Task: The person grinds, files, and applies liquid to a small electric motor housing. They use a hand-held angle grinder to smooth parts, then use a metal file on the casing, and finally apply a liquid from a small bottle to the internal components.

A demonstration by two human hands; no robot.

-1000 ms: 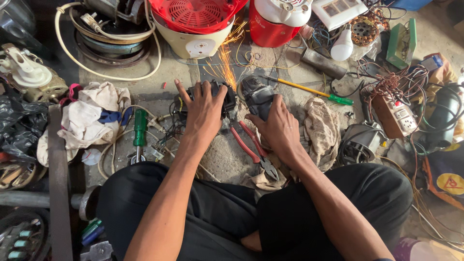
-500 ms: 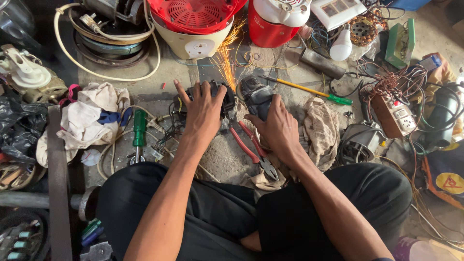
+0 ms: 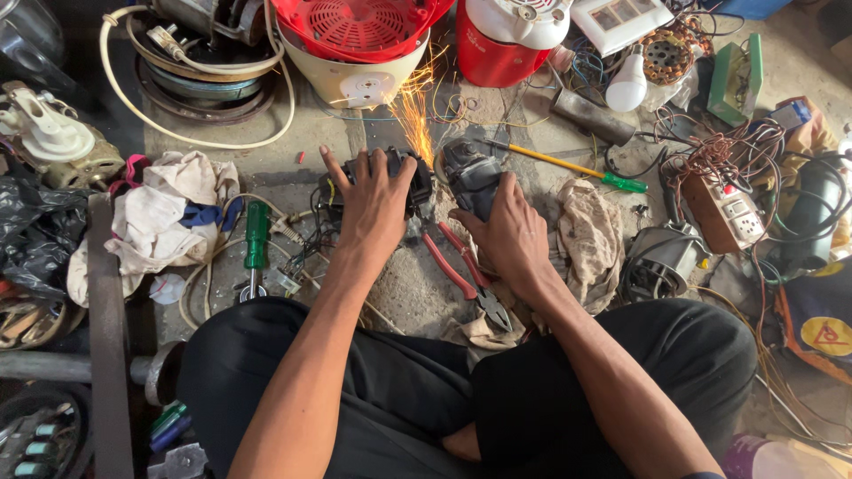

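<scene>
While clamped over a dark motor part (image 3: 404,177), left hand (image 3: 373,208) fingers spread (thumb apart) | right hand (image 3: 513,232) wrapped around grey angle grinder (image 3: 470,176) just beside | sparks (image 3: 415,111) above, toward red fan housing (image 3: 359,40) | red-handled pliers (image 3: 463,277) on floor below.

I'm sitting cross-legged on the floor with my left hand (image 3: 373,208) pressing down on a small motor part (image 3: 390,173) and my right hand (image 3: 508,232) lying on the grinder (image 3: 470,176) just right of it. Sparks (image 3: 414,111) are flying up between them toward the fan housing (image 3: 355,53) behind. Pliers (image 3: 466,279) are lying between my hands, closer to me. A screwdriver (image 3: 256,244) is sitting left of my left arm, beside a rag pile (image 3: 164,217). Another rag (image 3: 586,235) is lying right of my right hand, with a power strip (image 3: 723,213) further right.
</scene>
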